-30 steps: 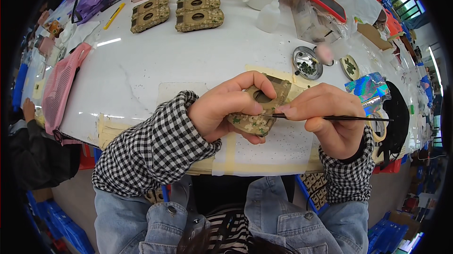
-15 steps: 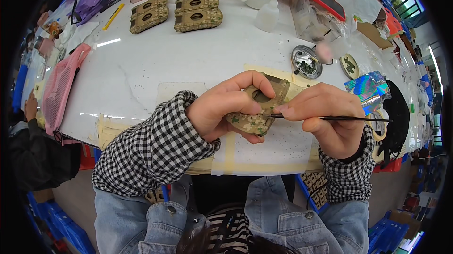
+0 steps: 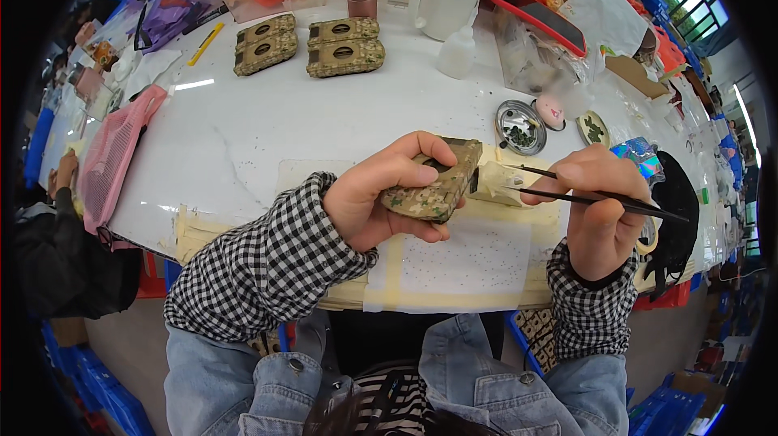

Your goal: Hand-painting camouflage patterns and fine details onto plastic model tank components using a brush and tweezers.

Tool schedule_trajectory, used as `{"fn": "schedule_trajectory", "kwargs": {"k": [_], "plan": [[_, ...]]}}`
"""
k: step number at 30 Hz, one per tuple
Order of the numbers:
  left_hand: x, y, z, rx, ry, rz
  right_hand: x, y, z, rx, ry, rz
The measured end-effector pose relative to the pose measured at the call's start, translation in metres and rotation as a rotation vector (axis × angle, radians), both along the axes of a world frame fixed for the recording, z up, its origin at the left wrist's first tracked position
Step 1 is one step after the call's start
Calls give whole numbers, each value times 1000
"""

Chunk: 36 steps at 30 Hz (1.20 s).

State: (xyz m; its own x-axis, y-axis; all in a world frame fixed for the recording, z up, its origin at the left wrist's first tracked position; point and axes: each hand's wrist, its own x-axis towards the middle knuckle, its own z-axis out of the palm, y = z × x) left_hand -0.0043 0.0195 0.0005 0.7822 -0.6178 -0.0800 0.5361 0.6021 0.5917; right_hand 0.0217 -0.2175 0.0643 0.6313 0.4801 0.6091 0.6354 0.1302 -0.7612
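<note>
My left hand (image 3: 381, 185) is closed around a camouflage-patterned model hull (image 3: 438, 193), a blocky piece with a round opening on top. It is tilted, one side facing right, above the worktop. In my right hand (image 3: 604, 201) is a pair of black tweezers (image 3: 567, 195), gripped between thumb and fingers. Their two tips point left and stand apart, a short way right of the hull; I cannot make out anything between them. Behind the tips sits a pale yellowish block (image 3: 498, 185). Under my hands lies a white sheet (image 3: 470, 262) with scattered dark specks.
More camouflage hulls (image 3: 346, 59) stand at the back. A metal dish (image 3: 520, 128) of small dark green bits, an oval dish (image 3: 594, 129) and a bottle (image 3: 458, 55) are beyond my right hand. A white mug (image 3: 450, 10) and red-cased phone (image 3: 539, 14) lie farther back; a pink mesh basket (image 3: 121, 156) left.
My right hand has drawn away to the right from the hull, and the tweezers' tips have spread apart. The hull has turned and tilted in my left hand. The view has shifted slightly.
</note>
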Motion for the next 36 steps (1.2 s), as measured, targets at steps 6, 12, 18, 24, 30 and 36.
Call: {"fn": "schedule_trajectory", "kwargs": {"k": [6,12,18,24,30,36], "plan": [[-1,-1,2,22,-4,27,2,0,-2,17,-2,19],[-1,-1,1,19,-3,20,1,0,-3,-2,16,-14],[-1,0,0,5,-13,17,2,0,-4,-26,0,-26],[-3,-3,6,130,-52,109,6,-3,-4,-38,-56,-44],[0,-4,20,252,-104,428,8,-6,-10,29,-30,-140],[8,4,11,325,-49,615,28,-18,-14,26,-128,-287]]}}
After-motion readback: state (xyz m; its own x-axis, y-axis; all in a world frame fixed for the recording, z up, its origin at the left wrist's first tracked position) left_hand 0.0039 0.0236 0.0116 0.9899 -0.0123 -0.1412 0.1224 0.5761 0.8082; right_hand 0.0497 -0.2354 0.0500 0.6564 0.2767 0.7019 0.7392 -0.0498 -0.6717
